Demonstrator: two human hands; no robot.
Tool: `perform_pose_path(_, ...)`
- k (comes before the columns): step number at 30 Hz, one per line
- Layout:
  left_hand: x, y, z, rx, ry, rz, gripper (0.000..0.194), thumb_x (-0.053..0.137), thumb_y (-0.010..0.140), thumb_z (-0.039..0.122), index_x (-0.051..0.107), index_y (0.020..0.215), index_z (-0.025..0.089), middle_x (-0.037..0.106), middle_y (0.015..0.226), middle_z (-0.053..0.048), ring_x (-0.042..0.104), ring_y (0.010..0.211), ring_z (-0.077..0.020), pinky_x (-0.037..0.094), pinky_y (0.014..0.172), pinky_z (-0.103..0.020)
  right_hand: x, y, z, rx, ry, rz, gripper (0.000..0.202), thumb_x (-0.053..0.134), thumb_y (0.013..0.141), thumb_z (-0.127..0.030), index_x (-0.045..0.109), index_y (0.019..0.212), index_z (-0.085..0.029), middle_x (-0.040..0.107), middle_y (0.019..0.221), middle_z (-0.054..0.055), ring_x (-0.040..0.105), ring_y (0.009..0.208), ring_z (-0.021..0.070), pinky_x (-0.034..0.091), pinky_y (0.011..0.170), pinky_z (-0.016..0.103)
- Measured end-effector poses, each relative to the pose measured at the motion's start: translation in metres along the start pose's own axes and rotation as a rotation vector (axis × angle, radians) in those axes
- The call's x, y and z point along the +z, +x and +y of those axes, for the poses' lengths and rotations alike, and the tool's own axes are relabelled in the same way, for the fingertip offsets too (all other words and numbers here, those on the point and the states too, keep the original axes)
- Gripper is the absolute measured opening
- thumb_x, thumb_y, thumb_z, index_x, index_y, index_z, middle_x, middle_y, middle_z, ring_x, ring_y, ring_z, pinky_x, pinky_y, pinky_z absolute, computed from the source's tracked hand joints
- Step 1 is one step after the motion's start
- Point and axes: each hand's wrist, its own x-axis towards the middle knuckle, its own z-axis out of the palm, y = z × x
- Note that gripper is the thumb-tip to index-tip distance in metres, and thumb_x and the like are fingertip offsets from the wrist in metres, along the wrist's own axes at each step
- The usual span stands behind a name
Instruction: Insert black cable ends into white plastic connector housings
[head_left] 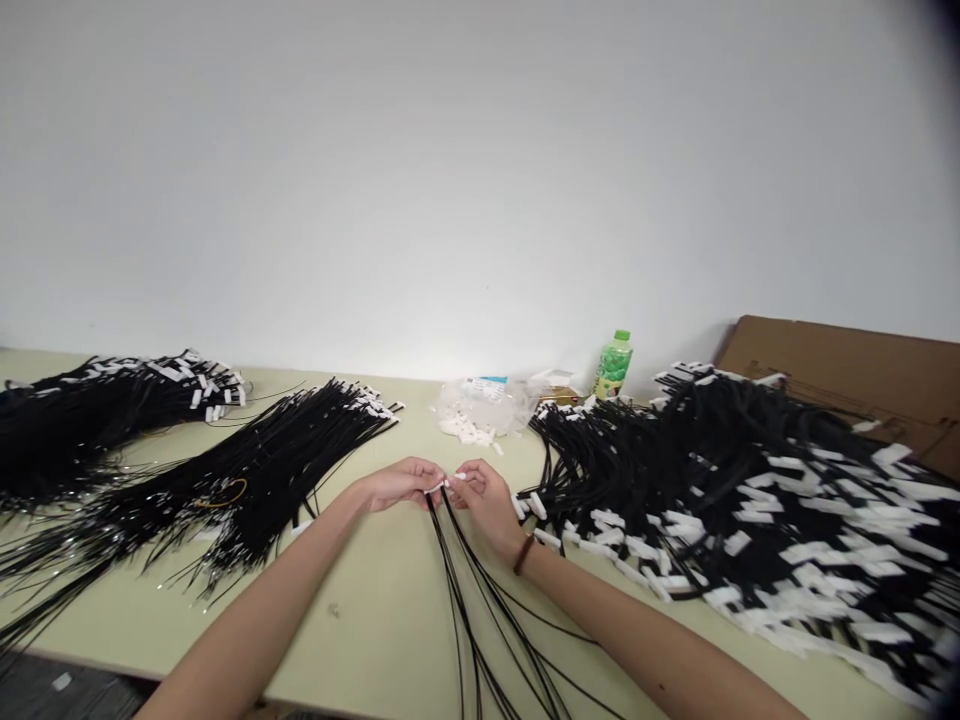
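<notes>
My left hand [409, 483] and my right hand [478, 497] come together over the middle of the table. Between the fingertips of both are small white connectors [441, 487] on the ends of black cables [469, 600]. The left fingers pinch one connector, and the right thumb and fingers close on another, with white showing at the fingertips. From there the cables hang toward me and spread over the table's front edge. Just beyond the hands lies a clear plastic bag [491, 403] with loose white connectors [469, 432] spilling from it.
Bundles of black cables with white ends lie at left [277, 450] and far left [75, 430]. A large cable heap [675, 480] covers the right side. Behind it stand a green bottle [613, 365] and a cardboard box [847, 375]. A wall [450, 200] closes off the back.
</notes>
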Motion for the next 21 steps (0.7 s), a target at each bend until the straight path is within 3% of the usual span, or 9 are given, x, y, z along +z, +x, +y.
perform_pose_path(21, -0.0004, 0.0067, -0.0014, -0.005, 0.054, -0.046, 0.030, 0.064, 0.069, 0.035, 0.060, 0.085, 0.009, 0.059, 0.075, -0.006, 0.053, 0.071, -0.0124, 0.039, 0.068, -0.027, -0.0038, -0.0005, 0.0017, -0.071, -0.072, 0.011, 0.037, 0.061, 0.063, -0.043, 0.048, 0.084, -0.015, 0.052, 0.057, -0.003, 0.049, 0.048, 0.0059, 0.040, 0.046, 0.016)
